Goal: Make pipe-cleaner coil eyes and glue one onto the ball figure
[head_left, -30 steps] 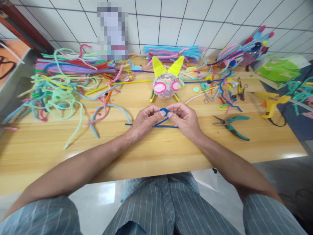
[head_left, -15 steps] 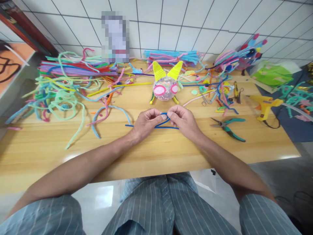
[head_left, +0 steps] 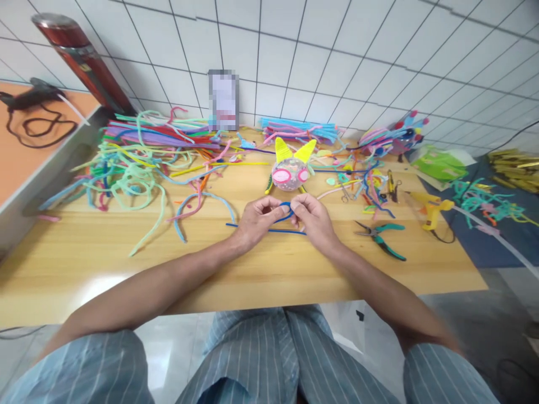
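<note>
Between my two hands a blue pipe cleaner (head_left: 285, 217) is bent into a small loop. My left hand (head_left: 261, 220) pinches the loop's left side with thumb and finger. On the other side, my right hand (head_left: 310, 217) pinches it too, fingertips almost meeting the left thumb. A second, straight blue pipe cleaner (head_left: 231, 225) lies on the table beneath my hands, partly hidden by them. Just beyond stands a round, clear figure (head_left: 289, 182) with pink-rimmed eyes, yellow pipe-cleaner ears and yellow-and-green legs.
Tangled pipe cleaners (head_left: 135, 185) cover the table's left. Teal-handled pliers (head_left: 385, 237) and a yellow glue gun (head_left: 432, 209) lie at right. Behind the figure rests a bundle of pipe cleaners (head_left: 298, 130). A dark red flask (head_left: 84, 62) stands at the far left.
My view has shifted, so the table's things appear lower, with more of the left side showing. Both hands keep pinching the blue loop, which looks slightly smaller.
</note>
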The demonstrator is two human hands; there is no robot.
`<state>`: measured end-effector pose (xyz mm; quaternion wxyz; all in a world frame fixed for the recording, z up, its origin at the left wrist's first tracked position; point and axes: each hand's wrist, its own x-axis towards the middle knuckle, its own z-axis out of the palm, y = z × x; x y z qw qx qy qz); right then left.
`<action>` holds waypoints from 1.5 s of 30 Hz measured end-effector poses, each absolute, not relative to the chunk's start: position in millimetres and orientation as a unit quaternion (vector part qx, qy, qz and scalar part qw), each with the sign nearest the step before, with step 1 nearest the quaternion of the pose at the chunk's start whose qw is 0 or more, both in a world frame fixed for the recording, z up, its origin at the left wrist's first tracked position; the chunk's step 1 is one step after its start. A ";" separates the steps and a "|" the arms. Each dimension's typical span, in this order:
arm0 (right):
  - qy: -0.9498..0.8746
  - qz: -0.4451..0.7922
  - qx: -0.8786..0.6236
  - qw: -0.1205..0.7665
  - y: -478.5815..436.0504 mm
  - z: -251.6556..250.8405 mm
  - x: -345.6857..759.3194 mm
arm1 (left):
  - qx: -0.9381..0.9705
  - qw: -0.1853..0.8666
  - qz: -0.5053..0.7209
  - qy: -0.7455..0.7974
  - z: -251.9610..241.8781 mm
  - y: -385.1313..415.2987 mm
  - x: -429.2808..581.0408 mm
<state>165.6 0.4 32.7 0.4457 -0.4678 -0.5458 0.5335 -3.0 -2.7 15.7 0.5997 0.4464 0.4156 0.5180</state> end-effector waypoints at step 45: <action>-0.608 0.457 -0.426 0.490 13.1 52.9 147.0 | 0.450 0.592 0.536 0.400 42.7 12.1 -17.6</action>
